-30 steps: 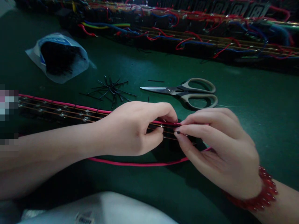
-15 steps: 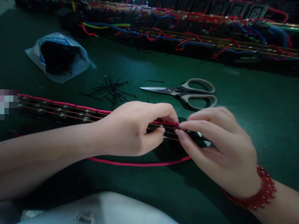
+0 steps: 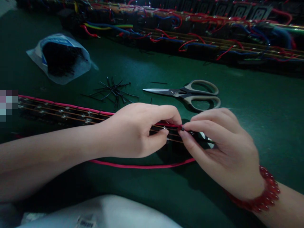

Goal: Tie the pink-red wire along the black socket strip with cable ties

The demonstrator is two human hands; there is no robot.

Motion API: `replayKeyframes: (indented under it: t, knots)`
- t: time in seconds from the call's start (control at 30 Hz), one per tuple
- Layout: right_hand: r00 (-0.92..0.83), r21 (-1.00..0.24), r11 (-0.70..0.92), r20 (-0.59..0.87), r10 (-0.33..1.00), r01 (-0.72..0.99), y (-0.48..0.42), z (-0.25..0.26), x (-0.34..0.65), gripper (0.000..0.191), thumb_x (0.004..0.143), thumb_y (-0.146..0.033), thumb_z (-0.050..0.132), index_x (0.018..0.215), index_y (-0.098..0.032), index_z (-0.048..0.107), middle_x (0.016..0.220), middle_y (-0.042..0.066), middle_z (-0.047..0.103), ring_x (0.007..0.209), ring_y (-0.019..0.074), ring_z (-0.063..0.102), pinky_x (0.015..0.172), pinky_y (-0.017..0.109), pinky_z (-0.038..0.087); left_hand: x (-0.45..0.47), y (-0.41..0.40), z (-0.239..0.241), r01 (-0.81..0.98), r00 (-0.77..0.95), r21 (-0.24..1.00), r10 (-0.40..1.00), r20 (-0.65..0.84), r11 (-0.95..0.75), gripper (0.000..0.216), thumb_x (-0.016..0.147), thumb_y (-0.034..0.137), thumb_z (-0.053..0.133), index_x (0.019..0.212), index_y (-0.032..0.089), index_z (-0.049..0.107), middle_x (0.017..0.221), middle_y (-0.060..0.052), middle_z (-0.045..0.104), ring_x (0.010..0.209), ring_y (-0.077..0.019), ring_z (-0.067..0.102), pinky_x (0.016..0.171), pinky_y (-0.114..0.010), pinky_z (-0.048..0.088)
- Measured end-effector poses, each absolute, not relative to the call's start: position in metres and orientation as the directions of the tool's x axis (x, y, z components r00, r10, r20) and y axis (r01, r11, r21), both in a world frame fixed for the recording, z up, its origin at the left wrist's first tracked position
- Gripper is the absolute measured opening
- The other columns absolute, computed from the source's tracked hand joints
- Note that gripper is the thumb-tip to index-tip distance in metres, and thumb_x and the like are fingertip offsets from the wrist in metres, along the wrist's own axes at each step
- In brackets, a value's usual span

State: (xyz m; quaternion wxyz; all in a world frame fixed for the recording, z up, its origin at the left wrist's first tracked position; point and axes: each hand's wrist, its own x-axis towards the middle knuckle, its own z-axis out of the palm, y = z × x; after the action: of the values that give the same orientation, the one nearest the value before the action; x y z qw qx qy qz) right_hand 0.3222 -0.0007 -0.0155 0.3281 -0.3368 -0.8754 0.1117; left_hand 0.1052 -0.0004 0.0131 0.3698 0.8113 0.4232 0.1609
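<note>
A long dark strip (image 3: 59, 112) with copper wires and metal contacts runs from the left across the green table, with a red wire (image 3: 142, 166) along its top and looping back under my hands. My left hand (image 3: 137, 129) is closed, pinching the strip and red wire at its right end. My right hand (image 3: 220, 148), with a red bead bracelet at the wrist, is closed fingertip to fingertip against the left, pinching a small black piece, probably a cable tie, at the strip.
Grey-handled scissors (image 3: 190, 93) lie just beyond my hands. A loose heap of black cable ties (image 3: 114, 91) lies to their left, and an open plastic bag of them (image 3: 60, 58) at the far left. Wired strips (image 3: 190, 34) with red and blue wires line the back. White cloth (image 3: 99, 212) lies nearest me.
My right hand's fingers have drawn slightly up and in toward the left thumb, uncovering a bit of the strip under them. The left hand has held still.
</note>
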Motion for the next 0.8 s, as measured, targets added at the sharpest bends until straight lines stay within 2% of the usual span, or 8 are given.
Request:
replayKeyframes:
  t: [0.27, 0.8]
  knots:
    - [-0.570, -0.419, 0.754, 0.494, 0.656, 0.505, 0.0003, -0.0153, 0.3205, 0.008, 0.084, -0.012, 0.068, 0.089, -0.017, 0.063, 0.084, 0.008, 0.065, 0.079, 0.0197, 0.059, 0.065, 0.035, 0.049, 0.1052, -0.0002, 0.0123, 0.564, 0.587, 0.738, 0.808, -0.045, -0.369, 0.024, 0.085, 0.011, 0.055, 0.105, 0.021, 0.065, 0.090, 0.006, 0.070, 0.077, -0.0094, 0.061, 0.068, -0.022, 0.044]
    - [-0.540, -0.475, 0.695, 0.438, 0.719, 0.540, -0.0006, -0.0172, 0.3210, 0.016, 0.085, -0.017, 0.066, 0.097, -0.023, 0.058, 0.092, 0.007, 0.065, 0.089, 0.0245, 0.062, 0.072, 0.039, 0.051, 0.1057, -0.0008, 0.0129, 0.568, 0.582, 0.737, 0.812, -0.045, -0.366, 0.022, 0.085, 0.012, 0.057, 0.105, 0.020, 0.062, 0.094, 0.005, 0.070, 0.081, -0.0108, 0.063, 0.073, -0.022, 0.048]
